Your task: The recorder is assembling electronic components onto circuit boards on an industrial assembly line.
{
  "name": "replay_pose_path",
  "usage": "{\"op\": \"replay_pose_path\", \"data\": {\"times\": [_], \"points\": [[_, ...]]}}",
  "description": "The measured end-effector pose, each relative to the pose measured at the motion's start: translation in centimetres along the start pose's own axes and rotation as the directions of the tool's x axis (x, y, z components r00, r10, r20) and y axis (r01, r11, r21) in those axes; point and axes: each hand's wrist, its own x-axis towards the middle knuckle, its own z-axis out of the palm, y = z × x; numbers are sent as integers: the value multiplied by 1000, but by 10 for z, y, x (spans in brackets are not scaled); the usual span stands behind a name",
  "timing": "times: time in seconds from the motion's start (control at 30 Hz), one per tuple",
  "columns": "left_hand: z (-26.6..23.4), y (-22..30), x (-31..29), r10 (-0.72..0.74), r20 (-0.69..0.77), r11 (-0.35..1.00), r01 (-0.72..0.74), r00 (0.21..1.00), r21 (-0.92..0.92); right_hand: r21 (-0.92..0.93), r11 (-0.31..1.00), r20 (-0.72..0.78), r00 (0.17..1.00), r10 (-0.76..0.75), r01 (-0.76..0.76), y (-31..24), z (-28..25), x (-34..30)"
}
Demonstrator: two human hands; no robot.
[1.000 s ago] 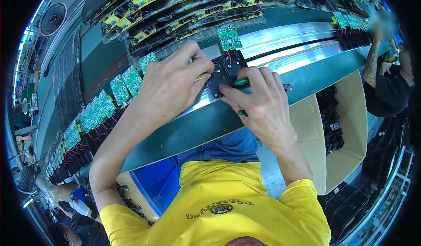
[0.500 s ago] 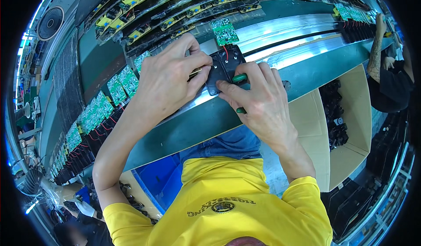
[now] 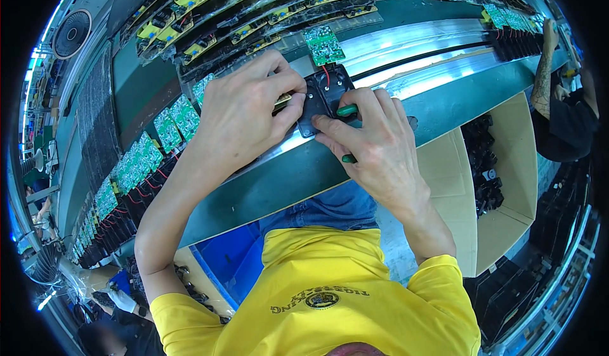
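Observation:
A black plastic case half (image 3: 310,116) lies in front of me on the metal rail, with a second black case piece (image 3: 335,83) beside it. My left hand (image 3: 254,105) is closed, pinching a small circuit board (image 3: 283,102) at the left edge of the case; most of that board is hidden by the fingers. My right hand (image 3: 379,137) is closed around green-handled pliers (image 3: 347,110), whose jaws do not show. Its thumb and index finger also press on the near right edge of the case. Just beyond, a green circuit board (image 3: 324,45) hangs on by a red wire (image 3: 327,74).
Along the rail to the left stands a row of green boards (image 3: 139,166) wired to black cases. Racks of yellow-component boards (image 3: 279,17) are at the back. A cardboard box (image 3: 504,229) of black parts stands at right. Co-workers (image 3: 566,124) are at both sides.
Both hands keep nearly the same place and grip. The case pieces and the board beyond them have shifted only very slightly.

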Motion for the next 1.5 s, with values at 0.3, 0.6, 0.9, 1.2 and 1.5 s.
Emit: {"op": "replay_pose_path", "data": {"times": [0.3, 0.6, 0.9, 1.2, 1.5], "points": [[0, -1, 1, 30, -5, 998, -30, 1000, 53, 5, 1000, 4, 1000, 14, -14, -1, 0, 0], [5, 3, 3, 77, -12, 984, -74, 997, 163, 4, 1000, 1, 1000, 21, -21, -1, 1, 1], [7, 10, -1, 11, -15, 992, -9, 1000, 126, 498, 867, -46, 998, 53, -23, -11, -31, 21], [9, 16, -4, -58, -9, 986, 58, 998, 154, 989, 58, -146, 937, 317, 135, -9, 10, 89], [12, 16, 0, -69, 22, 987, 65, 997, 145, 998, 25, -66, 879, 473, 61, -12, 36, 103]]}}
